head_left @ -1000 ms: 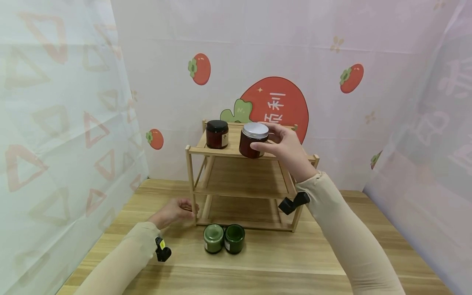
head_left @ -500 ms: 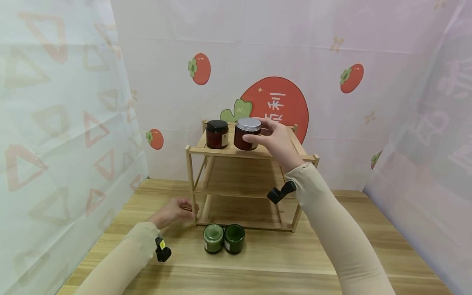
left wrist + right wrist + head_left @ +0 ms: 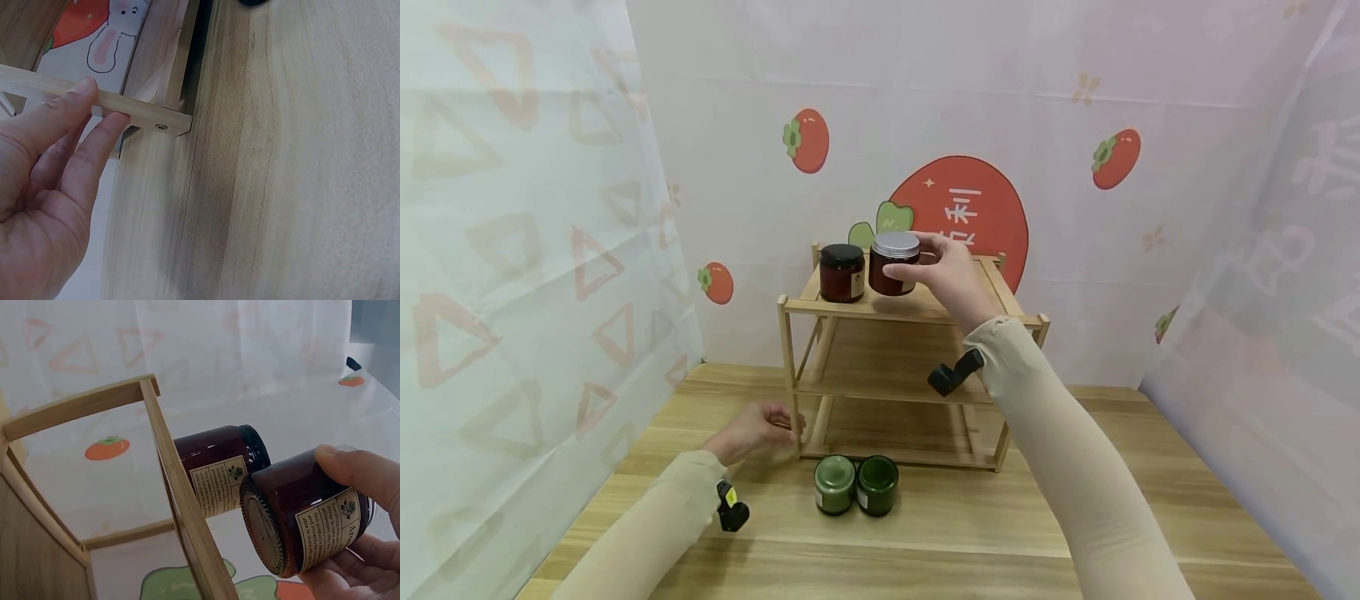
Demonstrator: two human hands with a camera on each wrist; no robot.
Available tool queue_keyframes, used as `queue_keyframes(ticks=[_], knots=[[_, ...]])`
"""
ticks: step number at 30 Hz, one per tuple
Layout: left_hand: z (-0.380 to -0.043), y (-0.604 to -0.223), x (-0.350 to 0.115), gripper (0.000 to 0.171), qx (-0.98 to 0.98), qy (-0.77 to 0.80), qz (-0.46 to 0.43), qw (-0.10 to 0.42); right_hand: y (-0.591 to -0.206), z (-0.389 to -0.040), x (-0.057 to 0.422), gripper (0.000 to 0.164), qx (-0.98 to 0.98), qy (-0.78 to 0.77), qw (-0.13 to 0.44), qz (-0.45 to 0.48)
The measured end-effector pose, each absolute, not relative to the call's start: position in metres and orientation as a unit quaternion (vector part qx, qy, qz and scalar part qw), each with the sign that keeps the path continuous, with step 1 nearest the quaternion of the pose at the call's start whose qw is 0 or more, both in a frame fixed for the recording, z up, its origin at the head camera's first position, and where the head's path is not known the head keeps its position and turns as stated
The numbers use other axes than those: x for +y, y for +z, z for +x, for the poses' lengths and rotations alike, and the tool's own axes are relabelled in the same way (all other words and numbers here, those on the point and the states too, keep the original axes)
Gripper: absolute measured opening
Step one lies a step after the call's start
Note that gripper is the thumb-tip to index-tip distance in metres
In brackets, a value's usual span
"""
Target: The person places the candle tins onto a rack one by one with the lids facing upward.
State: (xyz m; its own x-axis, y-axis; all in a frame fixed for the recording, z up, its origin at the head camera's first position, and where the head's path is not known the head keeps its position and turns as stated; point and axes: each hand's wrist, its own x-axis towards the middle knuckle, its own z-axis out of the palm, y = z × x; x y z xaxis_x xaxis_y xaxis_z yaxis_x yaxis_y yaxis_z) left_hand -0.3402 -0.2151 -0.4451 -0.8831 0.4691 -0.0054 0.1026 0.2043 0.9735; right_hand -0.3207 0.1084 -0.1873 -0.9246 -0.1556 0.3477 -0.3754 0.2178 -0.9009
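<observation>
My right hand [image 3: 951, 273] grips a dark amber glass jar with a silver lid [image 3: 889, 275], thumb on the near side and fingers behind. That jar hovers close over the top tier of a wooden shelf rack [image 3: 917, 315]; the right wrist view shows its ribbed base and a label. Just left of it, an amber jar with a black lid [image 3: 841, 279] stands on the same tier. Low at the rack's left side, my left hand [image 3: 754, 432] pinches its front leg [image 3: 147, 114] between thumb and fingers, seen closely in the left wrist view.
A pale green jar [image 3: 835, 485] and a dark green jar [image 3: 877, 486] stand side by side on the wooden table [image 3: 970, 533] before the rack. Patterned cloth sheets [image 3: 737, 183] enclose the back and both sides.
My right hand has moved left and farther back with the silver-lidded jar, bringing it beside the black-lidded one. The left hand stays at the rack leg.
</observation>
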Motion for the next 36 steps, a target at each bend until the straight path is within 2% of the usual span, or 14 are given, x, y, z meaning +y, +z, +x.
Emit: queue_keyframes(ticks=[36], knots=[[-0.341, -0.444, -0.215, 0.031, 0.766, 0.598, 0.182, 0.152, -0.198, -0.342, 0.099, 0.064, -0.797, 0.583, 0.073, 0.141]])
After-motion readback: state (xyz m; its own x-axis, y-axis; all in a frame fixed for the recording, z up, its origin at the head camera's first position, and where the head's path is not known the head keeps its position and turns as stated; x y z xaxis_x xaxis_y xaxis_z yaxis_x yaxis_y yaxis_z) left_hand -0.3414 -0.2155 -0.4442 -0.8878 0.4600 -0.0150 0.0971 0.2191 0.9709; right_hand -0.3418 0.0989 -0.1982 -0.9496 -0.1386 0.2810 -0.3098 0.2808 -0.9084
